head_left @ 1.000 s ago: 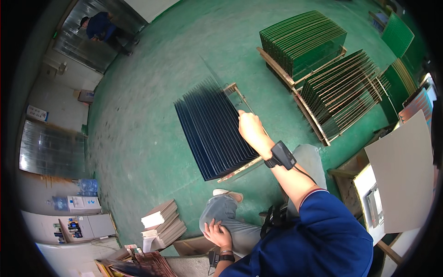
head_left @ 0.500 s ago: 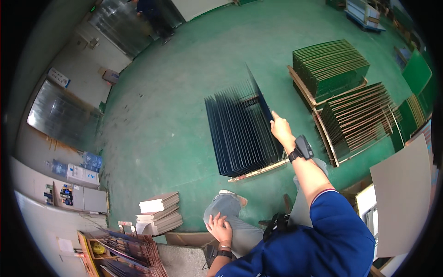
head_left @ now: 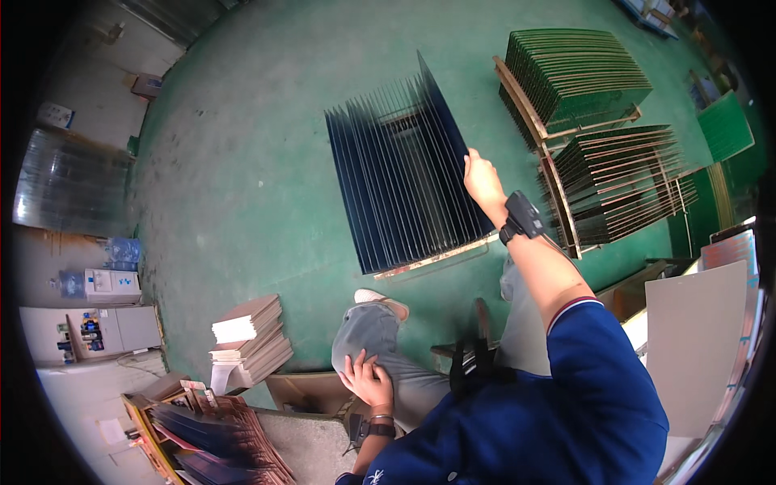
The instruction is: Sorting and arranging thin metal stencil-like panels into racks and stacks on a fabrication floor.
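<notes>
While right hand [head_left: 483, 182] fingers pinch dark panel [head_left: 443, 137] (rightmost), left hand [head_left: 368, 380] on knee

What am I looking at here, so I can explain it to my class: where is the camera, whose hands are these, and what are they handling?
No machine here: a person wears a wide-angle camera on the head, looking down, so straight edges bend. The right hand reaches out and grips the edge of the nearest dark blue panel in a row of thin panels standing upright in a rack on the green floor. The left hand rests on the person's knee. Further right stand two racks of green panels. At lower left lies a stack of pale boards.
</notes>
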{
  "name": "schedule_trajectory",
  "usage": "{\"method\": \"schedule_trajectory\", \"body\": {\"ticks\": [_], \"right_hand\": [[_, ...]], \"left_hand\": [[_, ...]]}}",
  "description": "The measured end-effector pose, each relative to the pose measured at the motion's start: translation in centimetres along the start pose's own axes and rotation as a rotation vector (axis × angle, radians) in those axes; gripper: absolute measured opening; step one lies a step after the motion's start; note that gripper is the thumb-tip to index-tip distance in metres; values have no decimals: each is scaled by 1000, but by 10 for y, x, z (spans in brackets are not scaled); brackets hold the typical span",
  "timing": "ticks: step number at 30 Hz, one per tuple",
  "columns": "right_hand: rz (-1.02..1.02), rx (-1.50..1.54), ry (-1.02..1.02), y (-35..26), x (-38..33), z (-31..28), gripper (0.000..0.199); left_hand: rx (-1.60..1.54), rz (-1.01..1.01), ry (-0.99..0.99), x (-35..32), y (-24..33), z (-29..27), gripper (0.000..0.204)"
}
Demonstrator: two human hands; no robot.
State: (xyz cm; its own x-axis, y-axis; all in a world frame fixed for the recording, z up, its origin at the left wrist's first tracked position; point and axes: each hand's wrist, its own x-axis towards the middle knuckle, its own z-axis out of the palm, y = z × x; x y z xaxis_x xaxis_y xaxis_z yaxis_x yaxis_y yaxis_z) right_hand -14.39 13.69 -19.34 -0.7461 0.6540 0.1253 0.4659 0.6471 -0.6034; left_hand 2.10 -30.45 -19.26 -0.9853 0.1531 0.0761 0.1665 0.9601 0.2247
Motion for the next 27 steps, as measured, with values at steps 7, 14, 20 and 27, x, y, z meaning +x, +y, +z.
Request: {"method": "schedule_trajectory", "body": {"ticks": [7, 14, 20, 27], "right_hand": [[38, 34, -115, 6, -15, -8, 35], [49, 61, -66, 9, -9, -3, 35], [109, 40, -104, 51, -18, 23, 34], [180, 30, -153, 23, -21, 34, 36]], "left_hand": [[-31, 46, 13, -7, -3, -2, 17], [6, -8, 3, -14, -10, 0, 18], [22, -20, -1, -8, -5, -4, 18], [-46, 6, 35, -8, -8, -2, 15]]}}
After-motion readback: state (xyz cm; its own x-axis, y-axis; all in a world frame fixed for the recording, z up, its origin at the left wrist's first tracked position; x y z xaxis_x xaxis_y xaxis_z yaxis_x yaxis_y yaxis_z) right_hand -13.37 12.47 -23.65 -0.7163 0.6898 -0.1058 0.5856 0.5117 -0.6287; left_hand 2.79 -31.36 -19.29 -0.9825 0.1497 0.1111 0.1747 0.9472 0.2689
